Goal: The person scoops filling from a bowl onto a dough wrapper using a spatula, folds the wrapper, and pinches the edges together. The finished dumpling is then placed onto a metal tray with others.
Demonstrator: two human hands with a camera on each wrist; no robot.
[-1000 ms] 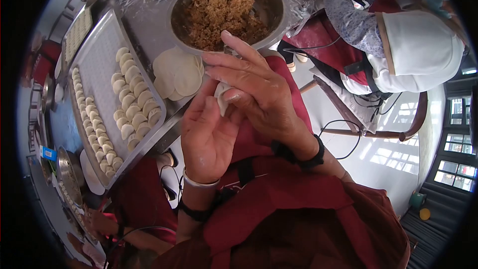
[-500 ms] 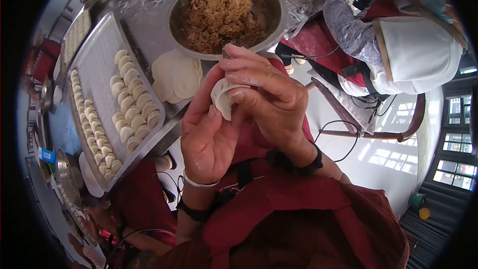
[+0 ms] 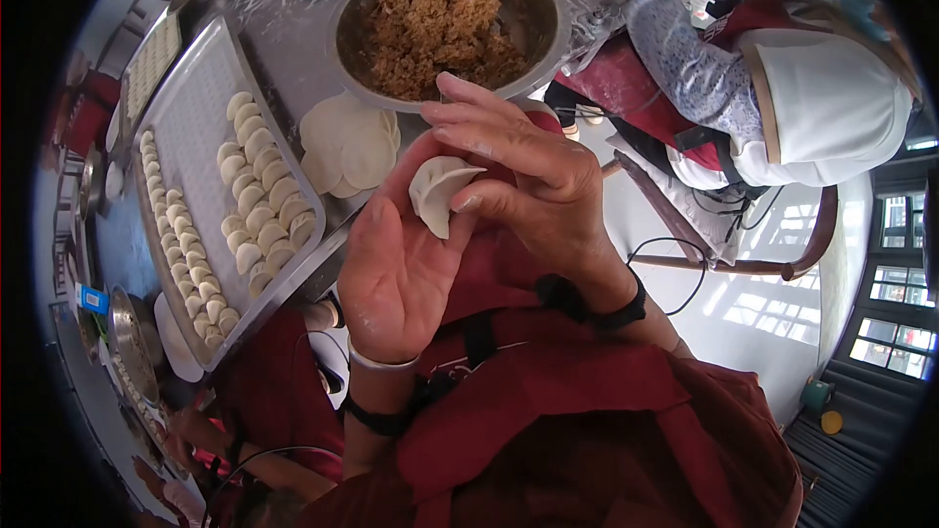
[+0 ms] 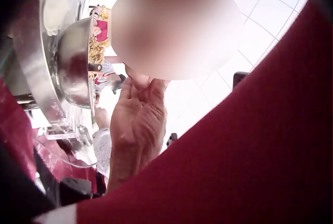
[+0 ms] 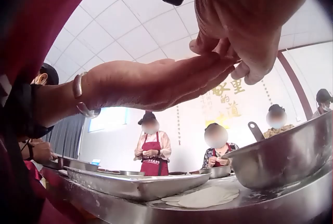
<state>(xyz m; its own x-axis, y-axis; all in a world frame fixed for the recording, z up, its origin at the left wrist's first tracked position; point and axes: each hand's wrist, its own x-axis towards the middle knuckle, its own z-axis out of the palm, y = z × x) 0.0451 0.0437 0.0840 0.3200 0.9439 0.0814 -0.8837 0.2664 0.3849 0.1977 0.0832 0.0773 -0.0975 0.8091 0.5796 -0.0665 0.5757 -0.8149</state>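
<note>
A white folded dumpling [image 3: 437, 198] with a pointed crest sits between my two hands in the head view. My left hand [image 3: 396, 274] lies palm up beneath it, thumb straight and apart from the dumpling, fingers relaxed under it. From the right, my right hand [image 3: 543, 181] pinches the dumpling's edge with its thumb, the other fingers reaching over my left fingertips. In the right wrist view my left hand [image 5: 140, 83] stretches flat toward my curled right hand [image 5: 244, 16]; the dumpling is hidden there. A blurred patch covers much of the left wrist view.
Beyond my hands stands a metal bowl [image 3: 536, 20] of brown filling [image 3: 435, 10]. Round dough wrappers [image 3: 347, 142] lie beside it. Rows of dumplings rest on a metal tray [image 3: 201, 117] at left. A person in a white cap [image 3: 831, 98] sits to the right.
My left thumb has come off the dumpling and the palm has opened out. More of the dumpling shows now; my right hand stays at its edge, having shifted slightly right.
</note>
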